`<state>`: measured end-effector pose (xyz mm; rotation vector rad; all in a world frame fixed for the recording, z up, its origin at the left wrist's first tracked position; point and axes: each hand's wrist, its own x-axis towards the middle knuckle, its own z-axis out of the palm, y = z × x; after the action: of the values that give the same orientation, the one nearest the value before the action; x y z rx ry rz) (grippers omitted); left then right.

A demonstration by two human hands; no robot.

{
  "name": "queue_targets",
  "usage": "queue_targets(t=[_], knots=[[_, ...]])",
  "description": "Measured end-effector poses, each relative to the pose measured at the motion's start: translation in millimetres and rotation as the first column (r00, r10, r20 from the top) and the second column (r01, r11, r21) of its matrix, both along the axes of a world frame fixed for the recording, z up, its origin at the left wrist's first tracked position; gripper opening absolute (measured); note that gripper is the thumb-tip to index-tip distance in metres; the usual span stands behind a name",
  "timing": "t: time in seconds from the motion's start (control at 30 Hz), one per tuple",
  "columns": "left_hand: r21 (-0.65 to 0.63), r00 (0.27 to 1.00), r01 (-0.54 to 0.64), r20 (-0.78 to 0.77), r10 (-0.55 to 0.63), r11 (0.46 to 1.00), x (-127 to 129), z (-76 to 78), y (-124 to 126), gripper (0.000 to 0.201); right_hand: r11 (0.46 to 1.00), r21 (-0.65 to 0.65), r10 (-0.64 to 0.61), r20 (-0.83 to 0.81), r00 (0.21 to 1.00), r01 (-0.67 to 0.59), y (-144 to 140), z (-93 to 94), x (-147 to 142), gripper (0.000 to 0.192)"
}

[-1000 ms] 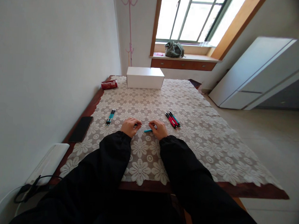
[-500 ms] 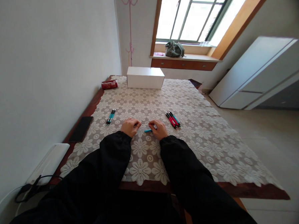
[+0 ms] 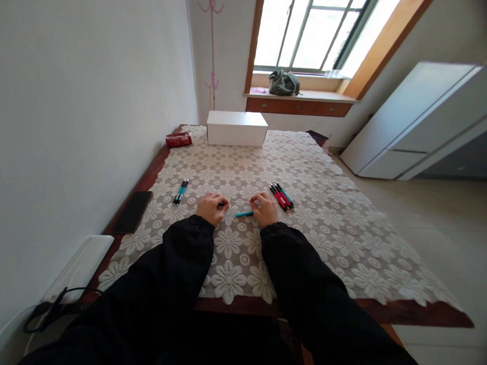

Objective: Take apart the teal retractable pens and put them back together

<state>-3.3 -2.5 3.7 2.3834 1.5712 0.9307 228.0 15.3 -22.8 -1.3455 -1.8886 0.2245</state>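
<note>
Pen barrel point(image 3: 244, 214) lies on the tablecloth point(image 3: 326, 230) near its front edge between both hands, left hand point(image 3: 211, 207) pinching something small, right hand point(image 3: 264, 210) curled, contents unclear; steady, aligned joining seems best.

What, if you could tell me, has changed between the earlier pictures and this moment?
The thin white rod held between both hands earlier no longer shows. The right hand has shifted slightly right, widening the gap to the left hand. The teal pen part lies on the tablecloth between them as before. The pen groups and the white box stayed put.
</note>
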Motion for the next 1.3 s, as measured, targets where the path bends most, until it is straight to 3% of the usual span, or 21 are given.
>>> queue_targets(t=[0.3,0.5,0.7,1.17,1.3], knots=[[-0.005,1.0,0.014,-0.01,-0.014,1.0,-1,-3.3,-1,0.005,1.0,0.009,-0.005,0.133,0.991,0.004,0,-3.3,1,0.009],[-0.017,1.0,0.013,0.0,-0.013,1.0,-1,-2.0,-1,0.005,0.992,-0.018,0.122,0.062,0.991,-0.122,-1,2.3,-3,0.013],[-0.046,1.0,-0.023,-0.02,0.022,0.999,-3,-2.8,1,0.007,0.974,-0.075,0.223,0.107,0.969,-0.215,-5,4.9,-8,0.017],[-0.101,0.998,0.05,-0.023,-0.053,0.994,-4,-6.9,8,0.012,0.968,-0.114,0.24,0.165,0.957,-0.223,-7,10.6,-9,0.022],[-0.083,0.999,0.037,-0.029,-0.04,0.996,-4,-8.3,7,0.014,0.982,-0.104,0.172,0.163,0.972,-0.156,-7,8.9,-9,0.018]])
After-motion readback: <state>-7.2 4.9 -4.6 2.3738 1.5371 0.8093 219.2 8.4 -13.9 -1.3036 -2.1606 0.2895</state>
